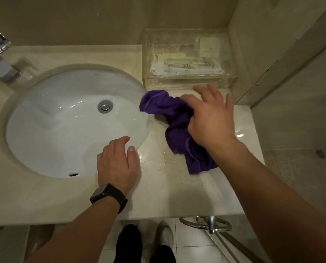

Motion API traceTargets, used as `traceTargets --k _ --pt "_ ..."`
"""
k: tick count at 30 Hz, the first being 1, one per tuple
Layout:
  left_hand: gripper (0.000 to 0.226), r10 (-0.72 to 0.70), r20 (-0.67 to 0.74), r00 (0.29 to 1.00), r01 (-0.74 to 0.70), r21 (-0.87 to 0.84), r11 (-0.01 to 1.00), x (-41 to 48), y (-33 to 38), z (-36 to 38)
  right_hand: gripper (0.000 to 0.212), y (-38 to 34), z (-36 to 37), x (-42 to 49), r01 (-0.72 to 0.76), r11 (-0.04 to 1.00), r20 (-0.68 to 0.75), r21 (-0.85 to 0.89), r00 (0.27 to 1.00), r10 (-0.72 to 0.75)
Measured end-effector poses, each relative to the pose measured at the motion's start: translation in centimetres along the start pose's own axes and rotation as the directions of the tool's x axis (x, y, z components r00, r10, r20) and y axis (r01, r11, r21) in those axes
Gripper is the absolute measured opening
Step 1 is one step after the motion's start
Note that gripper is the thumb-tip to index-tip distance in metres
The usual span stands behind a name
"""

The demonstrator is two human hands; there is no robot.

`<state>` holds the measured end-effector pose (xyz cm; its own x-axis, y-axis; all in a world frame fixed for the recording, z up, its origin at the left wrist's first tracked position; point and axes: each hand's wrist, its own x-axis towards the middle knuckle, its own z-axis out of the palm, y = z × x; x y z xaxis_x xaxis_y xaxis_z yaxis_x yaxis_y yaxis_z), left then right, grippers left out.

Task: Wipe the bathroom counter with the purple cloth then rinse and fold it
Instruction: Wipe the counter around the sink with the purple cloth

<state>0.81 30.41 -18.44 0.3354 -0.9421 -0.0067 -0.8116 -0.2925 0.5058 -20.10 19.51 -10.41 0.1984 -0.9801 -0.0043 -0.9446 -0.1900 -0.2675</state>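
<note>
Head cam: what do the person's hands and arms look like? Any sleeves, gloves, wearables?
Both hands are bare, with no gloves and no rings visible on the left hand or the right hand. No sleeves show. The left wrist carries a black watch with a dark rectangular face and a black band. The right wrist carries nothing.

Left hand lies flat; right hand reaches forward, fingers splayed.
</note>
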Motion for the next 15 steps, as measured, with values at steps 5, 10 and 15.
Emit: traceTargets --k 5,10,15 --pt "0.042 -0.003 0.018 1.0 0.002 0.025 1.0 0.1 -0.3 0.2 0.064 -1.2 2.1 0.6 0.151 0.989 0.066 -0.008 0.986 -0.15" --pt "0.043 0.007 0.046 0.999 -0.01 0.067 0.998 0.3 -0.2 0.3 0.067 -0.1 5.4 2.1 0.331 0.936 0.258 -0.118 0.921 -0.293" --pt "0.047 0.005 0.082 0.997 -0.014 0.108 0.994 0.3 -0.1 0.1 0.052 -0.7 5.8 2.0 0.401 0.91 0.217 -0.108 0.903 -0.372"
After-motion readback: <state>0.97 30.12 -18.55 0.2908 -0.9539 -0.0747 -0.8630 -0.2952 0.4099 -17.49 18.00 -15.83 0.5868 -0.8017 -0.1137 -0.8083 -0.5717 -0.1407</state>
